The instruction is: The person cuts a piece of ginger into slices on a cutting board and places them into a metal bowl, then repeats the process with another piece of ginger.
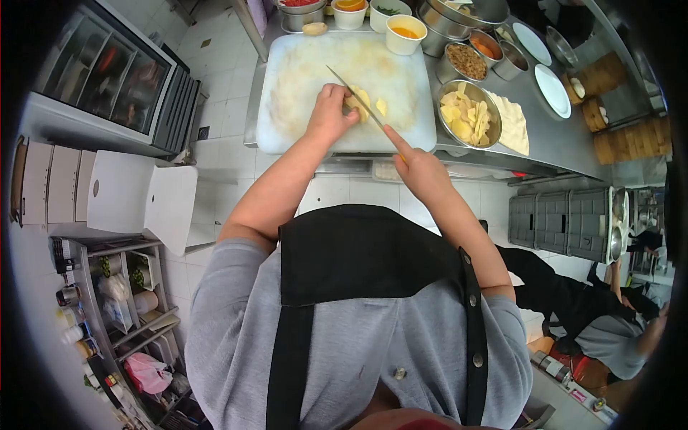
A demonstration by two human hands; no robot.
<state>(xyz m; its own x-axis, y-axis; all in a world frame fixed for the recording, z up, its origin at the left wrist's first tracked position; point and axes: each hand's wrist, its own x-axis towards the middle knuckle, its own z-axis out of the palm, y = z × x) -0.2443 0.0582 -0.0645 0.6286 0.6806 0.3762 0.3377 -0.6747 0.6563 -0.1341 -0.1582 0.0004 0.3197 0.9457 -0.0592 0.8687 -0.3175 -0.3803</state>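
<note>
My right hand (421,170) is closed round the handle of a kitchen knife (365,106), whose blade slants up and left across the white cutting board (294,72). Under the curled fingers of my left hand (332,115) lies a peeled potato (353,109), held against the board beside the blade. One loose potato slice (381,107) rests to the right of the blade. A steel bowl (439,126) right of the board holds many pale yellow slices. My left fingers partly hide the potato.
Behind the board stand a white tub with orange liquid (403,44) and a small whole potato (314,29). Steel pots, one with brown crumbly food (466,61), crowd the right. A folded cloth (512,125) touches the bowl's side. Another person (573,301) is at lower right.
</note>
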